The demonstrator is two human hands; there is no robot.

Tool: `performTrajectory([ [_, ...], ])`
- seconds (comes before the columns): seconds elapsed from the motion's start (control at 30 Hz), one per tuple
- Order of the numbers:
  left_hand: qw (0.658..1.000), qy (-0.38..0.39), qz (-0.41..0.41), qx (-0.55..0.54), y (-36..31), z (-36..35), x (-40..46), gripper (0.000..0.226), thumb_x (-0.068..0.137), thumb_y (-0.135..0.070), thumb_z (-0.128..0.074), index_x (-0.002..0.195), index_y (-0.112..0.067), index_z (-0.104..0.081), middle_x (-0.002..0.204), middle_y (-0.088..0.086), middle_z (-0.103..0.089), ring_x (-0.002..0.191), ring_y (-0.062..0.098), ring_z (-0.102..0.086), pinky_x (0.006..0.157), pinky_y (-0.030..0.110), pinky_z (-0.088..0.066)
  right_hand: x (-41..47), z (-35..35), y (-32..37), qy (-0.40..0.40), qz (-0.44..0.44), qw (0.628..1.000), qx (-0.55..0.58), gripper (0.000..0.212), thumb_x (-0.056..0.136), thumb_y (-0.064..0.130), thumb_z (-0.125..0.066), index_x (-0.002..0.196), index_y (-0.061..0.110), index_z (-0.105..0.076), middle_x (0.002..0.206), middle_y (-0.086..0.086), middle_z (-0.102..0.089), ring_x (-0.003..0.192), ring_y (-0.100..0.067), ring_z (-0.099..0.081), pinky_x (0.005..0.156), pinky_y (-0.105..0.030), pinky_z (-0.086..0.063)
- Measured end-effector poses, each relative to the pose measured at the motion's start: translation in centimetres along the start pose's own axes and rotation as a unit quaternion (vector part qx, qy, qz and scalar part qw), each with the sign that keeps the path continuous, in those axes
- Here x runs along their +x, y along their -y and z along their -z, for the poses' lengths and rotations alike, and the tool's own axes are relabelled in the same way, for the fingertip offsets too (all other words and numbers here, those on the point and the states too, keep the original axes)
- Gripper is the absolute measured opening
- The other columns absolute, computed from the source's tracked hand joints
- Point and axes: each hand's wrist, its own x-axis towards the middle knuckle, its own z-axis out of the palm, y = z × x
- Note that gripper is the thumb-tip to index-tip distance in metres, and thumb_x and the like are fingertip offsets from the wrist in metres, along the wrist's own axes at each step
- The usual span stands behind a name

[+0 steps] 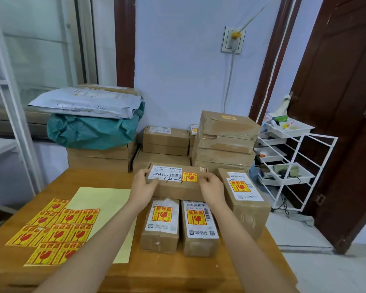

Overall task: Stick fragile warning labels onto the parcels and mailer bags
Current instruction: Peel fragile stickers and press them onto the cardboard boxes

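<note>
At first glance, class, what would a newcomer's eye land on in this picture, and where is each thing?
First, the yellow-and-red fragile labels spread loose on the wooden table at the left. Next, the cardboard box gripped at its ends by the left hand and right hand, already labelled. Behind, a teal mailer bag tops a stack of boxes.

Two bare forearms reach in from the bottom edge, with no sleeves, watch or bracelet visible. The left hand (143, 187) and right hand (212, 188) wear no gloves or rings; short, unpainted nails.
</note>
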Motion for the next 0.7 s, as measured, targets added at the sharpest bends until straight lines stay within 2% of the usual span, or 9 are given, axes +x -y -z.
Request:
performTrajectory([
  [0.07,1.000,-0.012,-0.003,-0.012,0.3,-0.1,0.0,0.031,0.094,-0.017,-0.055,0.124,-0.015,-0.045,0.120,-0.001,-0.052,0.109,0.013,-0.049,0.077,0.019,-0.041,0.2,-0.2,-0.7,-0.003,0.023,0.999,-0.022,0.026,0.096,0.015,-0.044,0.112,0.008,-0.063,0.125,-0.010,-0.057,0.120,-0.026,-0.050,0.096,-0.032,-0.040],
  [0.1,1.000,-0.023,-0.004,-0.015,0.2,-0.1,0.0,0.035,0.095,-0.016,-0.055,0.128,-0.013,-0.044,0.120,-0.001,-0.051,0.110,0.013,-0.049,0.076,0.017,-0.041,0.3,-0.3,-0.8,-0.010,0.037,0.998,-0.042,0.028,0.097,0.016,-0.044,0.115,0.007,-0.064,0.136,-0.012,-0.050,0.130,-0.026,-0.042,0.105,-0.031,-0.033],
  [0.17,0.999,-0.047,-0.016,0.000,0.0,0.2,0.2,0.041,0.095,-0.016,-0.054,0.134,-0.010,-0.042,0.126,0.001,-0.050,0.115,0.014,-0.047,0.088,0.020,-0.041,0.5,0.0,-0.8,-0.035,0.069,0.994,-0.077,0.029,0.097,0.015,-0.045,0.118,0.005,-0.063,0.148,-0.011,-0.037,0.139,-0.023,-0.030,0.103,-0.021,-0.021],
  [0.27,0.995,-0.064,-0.061,0.039,-0.5,0.8,0.8,0.039,0.095,-0.017,-0.054,0.132,-0.010,-0.045,0.128,-0.001,-0.048,0.114,0.010,-0.043,0.093,0.024,-0.036,1.0,0.4,0.2,-0.059,0.123,0.986,-0.101,0.030,0.095,0.009,-0.046,0.120,0.004,-0.061,0.142,-0.008,-0.041,0.130,-0.019,-0.038,0.088,-0.014,-0.024],
  [0.33,0.990,-0.060,-0.100,0.083,-0.9,1.1,1.3,0.029,0.096,-0.016,-0.052,0.124,-0.010,-0.051,0.118,-0.006,-0.048,0.107,0.005,-0.042,0.088,0.019,-0.033,1.5,0.0,1.2,-0.051,0.146,0.983,-0.103,0.029,0.095,0.007,-0.045,0.118,0.005,-0.062,0.130,-0.007,-0.049,0.110,-0.015,-0.048,0.078,-0.013,-0.027],
  [0.4,0.983,-0.046,-0.128,0.125,-1.4,1.3,2.0,0.016,0.096,-0.016,-0.051,0.110,-0.013,-0.056,0.107,-0.008,-0.052,0.098,0.005,-0.047,0.076,0.015,-0.035,2.1,-0.8,2.2,-0.029,0.160,0.981,-0.102,0.027,0.095,0.007,-0.044,0.115,0.006,-0.063,0.120,-0.006,-0.054,0.095,-0.009,-0.046,0.076,-0.015,-0.029],
  [0.47,0.977,-0.031,-0.139,0.161,-1.9,1.6,2.6,0.008,0.095,-0.019,-0.050,0.098,-0.017,-0.057,0.099,-0.007,-0.058,0.093,0.008,-0.053,0.067,0.016,-0.039,2.7,-1.7,3.2,-0.003,0.167,0.980,-0.107,0.026,0.096,0.009,-0.043,0.113,0.008,-0.063,0.116,-0.004,-0.057,0.094,-0.007,-0.046,0.080,-0.018,-0.034],
  [0.63,0.971,-0.019,-0.137,0.197,-3.1,2.3,5.2,0.013,0.094,-0.023,-0.049,0.100,-0.018,-0.059,0.100,-0.005,-0.061,0.091,0.010,-0.055,0.073,0.026,-0.042,5.0,-4.4,5.2,0.044,0.143,0.982,-0.115,0.025,0.094,0.011,-0.044,0.112,0.010,-0.062,0.112,-0.005,-0.063,0.093,-0.018,-0.057,0.079,-0.028,-0.046],
  [0.7,0.972,-0.024,-0.131,0.195,-3.5,2.3,6.7,0.012,0.094,-0.024,-0.048,0.098,-0.018,-0.058,0.100,-0.004,-0.061,0.092,0.012,-0.055,0.074,0.028,-0.043,6.3,-5.3,5.8,0.053,0.135,0.983,-0.115,0.026,0.094,0.012,-0.044,0.114,0.009,-0.061,0.113,-0.007,-0.062,0.093,-0.019,-0.057,0.076,-0.027,-0.044],
])
